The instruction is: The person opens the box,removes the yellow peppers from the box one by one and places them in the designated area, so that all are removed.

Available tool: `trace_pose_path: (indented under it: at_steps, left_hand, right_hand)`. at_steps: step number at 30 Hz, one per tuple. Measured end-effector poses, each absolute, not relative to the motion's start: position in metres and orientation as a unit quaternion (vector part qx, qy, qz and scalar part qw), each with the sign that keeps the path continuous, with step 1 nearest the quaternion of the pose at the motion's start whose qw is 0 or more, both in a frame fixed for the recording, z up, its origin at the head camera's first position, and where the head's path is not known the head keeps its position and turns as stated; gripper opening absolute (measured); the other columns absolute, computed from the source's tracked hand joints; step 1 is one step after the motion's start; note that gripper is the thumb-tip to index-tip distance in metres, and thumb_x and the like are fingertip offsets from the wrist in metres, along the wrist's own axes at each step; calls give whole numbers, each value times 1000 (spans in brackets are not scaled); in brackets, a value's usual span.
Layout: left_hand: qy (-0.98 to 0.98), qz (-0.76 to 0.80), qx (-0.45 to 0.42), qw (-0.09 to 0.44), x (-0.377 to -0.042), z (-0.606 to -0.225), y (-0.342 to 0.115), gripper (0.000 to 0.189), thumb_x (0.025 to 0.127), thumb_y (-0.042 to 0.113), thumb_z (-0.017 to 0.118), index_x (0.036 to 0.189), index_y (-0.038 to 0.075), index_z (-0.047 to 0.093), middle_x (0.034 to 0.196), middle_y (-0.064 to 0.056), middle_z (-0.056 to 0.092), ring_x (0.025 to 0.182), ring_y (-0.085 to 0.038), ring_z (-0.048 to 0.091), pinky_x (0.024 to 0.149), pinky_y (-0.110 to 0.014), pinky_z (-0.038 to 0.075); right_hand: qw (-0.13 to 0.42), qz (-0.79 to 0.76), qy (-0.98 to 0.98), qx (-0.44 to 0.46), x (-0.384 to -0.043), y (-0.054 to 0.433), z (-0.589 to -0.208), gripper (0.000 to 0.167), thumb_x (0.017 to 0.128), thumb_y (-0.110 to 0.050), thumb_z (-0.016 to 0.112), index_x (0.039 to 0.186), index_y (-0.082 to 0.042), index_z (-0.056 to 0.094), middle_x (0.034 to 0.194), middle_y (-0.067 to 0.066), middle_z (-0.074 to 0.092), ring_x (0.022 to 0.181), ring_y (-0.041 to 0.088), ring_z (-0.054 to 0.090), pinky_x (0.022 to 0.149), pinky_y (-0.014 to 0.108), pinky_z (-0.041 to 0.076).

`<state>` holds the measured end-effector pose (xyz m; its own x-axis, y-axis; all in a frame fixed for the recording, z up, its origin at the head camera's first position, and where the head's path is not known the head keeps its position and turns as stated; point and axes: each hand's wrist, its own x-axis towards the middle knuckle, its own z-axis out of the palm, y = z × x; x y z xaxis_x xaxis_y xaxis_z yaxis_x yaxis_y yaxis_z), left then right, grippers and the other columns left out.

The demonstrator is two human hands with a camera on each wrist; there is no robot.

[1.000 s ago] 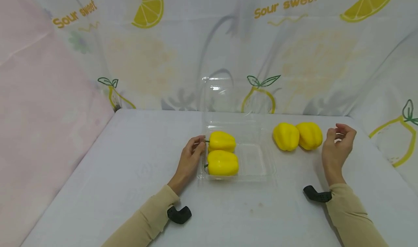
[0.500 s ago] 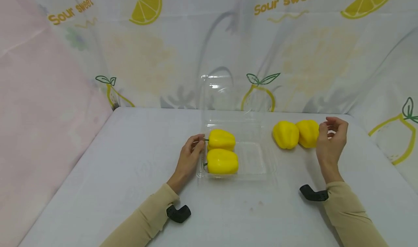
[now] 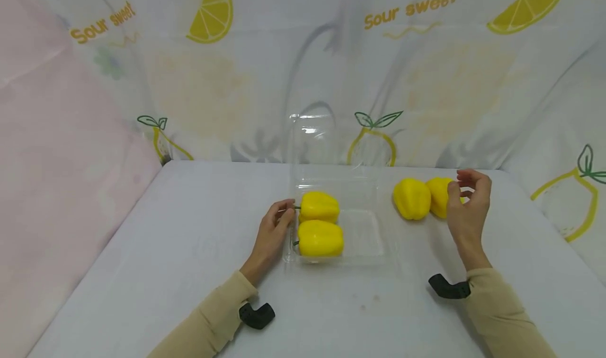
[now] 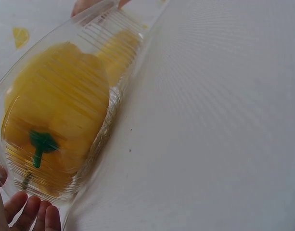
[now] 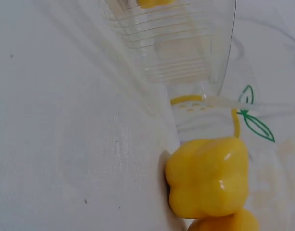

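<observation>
My left hand [image 3: 273, 226] pinches the left rim of a clear plastic clamshell box [image 3: 363, 233]; in the left wrist view its fingers [image 4: 29, 211] lie at the box's side wall. Two yellow bell peppers with green stems lie on their sides in the box's left half: a far pepper [image 3: 320, 207] and a near pepper [image 3: 321, 238]. Right of the box, two more sit side by side on the table, a left pepper [image 3: 412, 198] and a right pepper [image 3: 438, 196]. My right hand [image 3: 470, 203], fingers loosely bent and holding nothing, overlaps the right pepper in the head view.
The box's clear lid [image 3: 314, 142] stands raised at the back, near the lemon-print curtain [image 3: 265, 84]. A white cloth covers the table [image 3: 189, 232]. Black wrist cameras [image 3: 258, 316] sit at both sleeves.
My right hand has moved left, from beside the right pepper to partly in front of it. My left hand keeps its place at the box, and the peppers stay put.
</observation>
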<state>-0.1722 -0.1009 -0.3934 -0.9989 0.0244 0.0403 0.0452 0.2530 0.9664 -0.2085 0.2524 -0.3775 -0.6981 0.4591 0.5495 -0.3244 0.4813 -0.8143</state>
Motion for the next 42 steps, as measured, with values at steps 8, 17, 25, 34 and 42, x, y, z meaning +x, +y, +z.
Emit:
trace_pose_path:
  at_steps: [8,17,25,34,42]
  left_hand:
    - [-793,-609,-23,14,-172,-395,-101,37,100,19,45,132,3,48,131,-15,54,120,-28,53,105,-42,44]
    - [-792,-610,-23,21,-185,-420,-104,36,99,24,46,132,9,49,131,-12,55,120,-27,53,105,-43,43]
    - [-790,-611,-30,39,-190,-433,-105,34,98,30,48,129,17,52,127,-5,57,117,-21,55,102,-40,46]
    - [-792,-608,-36,43,-190,-432,-105,34,99,31,47,129,17,51,128,-5,56,118,-22,55,103,-41,45]
    - [-786,-616,-33,23,-184,-418,-104,37,99,26,47,132,9,50,131,-11,55,120,-26,53,105,-42,43]
  right_hand:
    - [366,504,-781,-32,-208,247,-378,27,91,-3,49,118,-5,51,109,-7,49,98,0,43,80,16,34]
    - [339,498,-798,-5,-205,242,-375,30,92,-4,52,121,2,49,103,-21,46,100,0,45,82,14,36]
    - [320,506,-800,43,-202,233,-375,29,91,0,53,119,4,49,102,-16,49,98,0,48,81,12,38]
    - [273,489,-820,117,-178,200,-349,23,91,0,54,111,11,49,101,7,54,94,-4,47,82,7,39]
    - [236,492,-819,176,-174,188,-351,25,87,7,58,110,12,51,103,22,56,90,0,50,82,7,43]
